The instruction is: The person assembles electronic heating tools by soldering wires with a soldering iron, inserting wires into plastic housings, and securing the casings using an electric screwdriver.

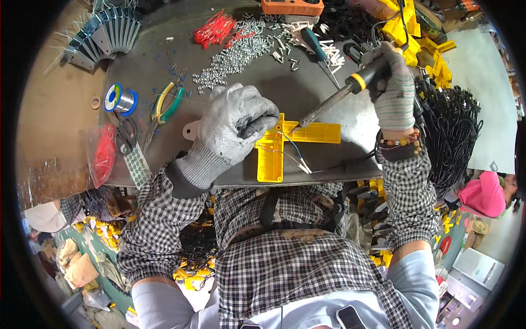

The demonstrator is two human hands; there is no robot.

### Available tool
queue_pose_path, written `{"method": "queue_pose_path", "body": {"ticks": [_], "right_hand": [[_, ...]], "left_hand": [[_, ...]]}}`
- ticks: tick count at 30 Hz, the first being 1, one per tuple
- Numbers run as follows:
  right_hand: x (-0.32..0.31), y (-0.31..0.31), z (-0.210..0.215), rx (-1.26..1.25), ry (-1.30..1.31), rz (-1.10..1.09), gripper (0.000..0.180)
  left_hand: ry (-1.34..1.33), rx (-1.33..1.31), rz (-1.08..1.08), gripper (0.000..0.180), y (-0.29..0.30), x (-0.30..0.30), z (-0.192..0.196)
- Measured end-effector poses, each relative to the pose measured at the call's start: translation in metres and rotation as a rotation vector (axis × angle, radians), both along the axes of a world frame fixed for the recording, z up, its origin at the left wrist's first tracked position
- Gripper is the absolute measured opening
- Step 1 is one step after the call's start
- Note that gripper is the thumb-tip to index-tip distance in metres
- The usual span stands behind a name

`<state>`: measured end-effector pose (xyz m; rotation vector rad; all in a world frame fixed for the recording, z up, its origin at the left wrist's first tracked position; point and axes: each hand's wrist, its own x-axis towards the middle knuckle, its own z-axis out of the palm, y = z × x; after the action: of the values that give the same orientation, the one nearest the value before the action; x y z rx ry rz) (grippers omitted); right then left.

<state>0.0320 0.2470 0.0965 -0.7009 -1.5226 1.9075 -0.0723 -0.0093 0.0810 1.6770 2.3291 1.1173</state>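
A yellow T-shaped plastic housing [270,164] lies near the table's front edge, its hollow side up. Thin wires [296,149] with white ends cross it. My left hand [233,118], in a grey glove, is closed at the housing's upper left part; its curled fingers hide what they pinch. A pale tab with a hole [189,130] sticks out beside that hand. My right hand [392,82], in a striped glove, grips a soldering iron [342,93] by its black handle. The iron slants down left, its tip at the housing's inner corner.
Solder spool [121,100], pliers [164,104] and scissors [127,134] lie left. Small metal parts [233,60], red pieces [213,29] and a screwdriver [318,49] are farther back. Black cables [449,126] are heaped right; metal plates [104,35] stand far left.
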Motion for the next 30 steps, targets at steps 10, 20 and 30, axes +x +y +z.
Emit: {"method": "queue_pose_path", "body": {"ticks": [10, 20, 30], "right_hand": [[-0.004, -0.015, -0.016, -0.005, -0.067, 0.015, 0.029], [-0.007, -0.008, -0.019, -0.022, -0.077, 0.009, 0.028], [-0.01, -0.003, -0.022, -0.006, -0.081, 0.027, 0.026]], "left_hand": [[0.061, -0.027, 0.009, 0.01, -0.001, 0.002, -0.007], [0.046, -0.013, 0.021, 0.011, 0.001, 0.001, -0.012], [-0.207, 0.031, 0.186, 0.012, -0.026, 0.013, 0.003]]}}
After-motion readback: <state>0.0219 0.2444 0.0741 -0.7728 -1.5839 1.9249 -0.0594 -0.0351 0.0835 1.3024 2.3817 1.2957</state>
